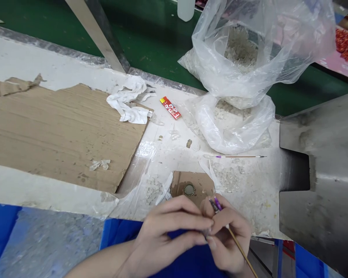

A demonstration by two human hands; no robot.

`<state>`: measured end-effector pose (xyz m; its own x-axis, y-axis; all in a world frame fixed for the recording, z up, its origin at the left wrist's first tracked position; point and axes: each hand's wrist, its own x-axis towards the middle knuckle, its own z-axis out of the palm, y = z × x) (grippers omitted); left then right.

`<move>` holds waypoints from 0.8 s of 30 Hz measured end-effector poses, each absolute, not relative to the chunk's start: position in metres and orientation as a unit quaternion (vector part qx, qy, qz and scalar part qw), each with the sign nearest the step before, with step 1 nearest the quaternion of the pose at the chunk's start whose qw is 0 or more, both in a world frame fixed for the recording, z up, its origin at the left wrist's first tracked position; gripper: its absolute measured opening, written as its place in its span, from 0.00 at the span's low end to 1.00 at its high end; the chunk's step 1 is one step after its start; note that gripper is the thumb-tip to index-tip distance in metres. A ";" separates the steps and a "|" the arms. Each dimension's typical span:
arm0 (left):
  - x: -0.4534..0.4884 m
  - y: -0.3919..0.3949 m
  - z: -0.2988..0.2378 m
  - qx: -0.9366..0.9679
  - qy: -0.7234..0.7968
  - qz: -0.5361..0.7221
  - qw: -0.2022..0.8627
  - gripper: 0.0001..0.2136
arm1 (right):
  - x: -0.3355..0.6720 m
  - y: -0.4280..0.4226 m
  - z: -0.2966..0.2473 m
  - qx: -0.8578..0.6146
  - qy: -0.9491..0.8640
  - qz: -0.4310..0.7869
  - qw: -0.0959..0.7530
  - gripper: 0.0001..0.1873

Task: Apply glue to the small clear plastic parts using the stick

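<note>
My left hand [168, 231] is closed, thumb and fingertips pinching a small, greyish translucent piece [206, 231] that is mostly hidden. The fingertips of my right hand [230, 235] meet it at the same piece. A thin brush [239, 247] with a wooden handle lies through my right hand, its handle slanting down to the right. Purple and dark grey ends stick up between those fingers; whether they belong to one brush or two, I cannot tell. Just beyond my hands, a small round, bead-edged metal setting [189, 189] rests on a cardboard piece [178, 177].
Small clear pieces lie in piles, left [153, 189] and right [227, 177]. Another thin brush [240, 156] lies behind. Two plastic bags [208, 127] of clear pieces, a red packet [170, 107], crumpled tissue [130, 102] and a large cardboard sheet [60, 135] surround them. A metal panel [321, 173] stands right.
</note>
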<state>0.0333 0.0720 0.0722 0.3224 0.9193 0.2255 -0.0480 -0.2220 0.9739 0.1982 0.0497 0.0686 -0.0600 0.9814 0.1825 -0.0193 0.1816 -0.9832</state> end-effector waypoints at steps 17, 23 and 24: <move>0.047 0.180 0.016 0.859 0.393 0.184 0.273 0.09 | 0.262 0.053 0.018 -0.655 -0.555 0.200 0.473 0.13; 0.077 0.187 0.004 0.880 0.341 0.153 0.294 0.05 | 0.236 0.046 0.009 -0.600 -0.562 0.287 0.492 0.14; 0.080 0.187 0.002 0.878 0.340 0.154 0.300 0.05 | 0.235 0.045 0.008 -0.593 -0.566 0.292 0.493 0.15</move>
<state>0.0805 0.1873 0.0025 0.7209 0.6899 0.0661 0.5056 -0.5888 0.6306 0.2352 0.0452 0.0079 0.1896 0.9589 0.2110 0.3839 0.1254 -0.9148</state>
